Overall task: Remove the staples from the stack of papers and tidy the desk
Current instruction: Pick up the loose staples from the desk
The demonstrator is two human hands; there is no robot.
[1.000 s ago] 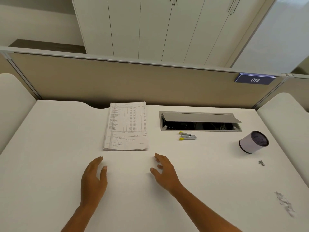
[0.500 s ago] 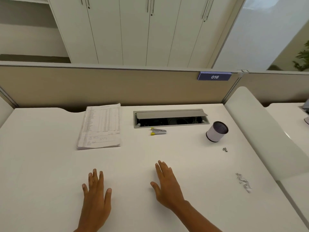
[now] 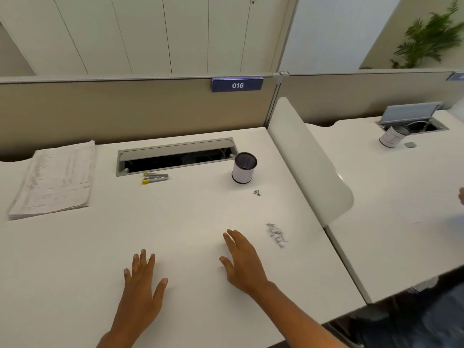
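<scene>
A stack of printed papers (image 3: 54, 178) lies at the far left of the white desk (image 3: 175, 217). A silver staple remover with yellow tips (image 3: 155, 178) rests in front of the cable hatch. A white cup with a dark inside (image 3: 244, 167) stands to the right, with a couple of loose staples (image 3: 257, 192) just in front of it. A pile of removed staples (image 3: 276, 235) lies near the desk's right edge. My left hand (image 3: 141, 285) lies flat and open on the desk. My right hand (image 3: 242, 259) is open too, a short way left of the staple pile.
An open cable hatch (image 3: 175, 156) is set in the desk's back. A beige partition with a "016" sign (image 3: 237, 85) closes the rear. A white side divider (image 3: 308, 162) separates a neighbouring desk with another cup (image 3: 391, 138). Part of another person's hand (image 3: 461, 195) shows at the right edge.
The view has swung to the right, so the papers now sit at the far left and the staple pile is close to my right hand. Both hands stay flat and empty.
</scene>
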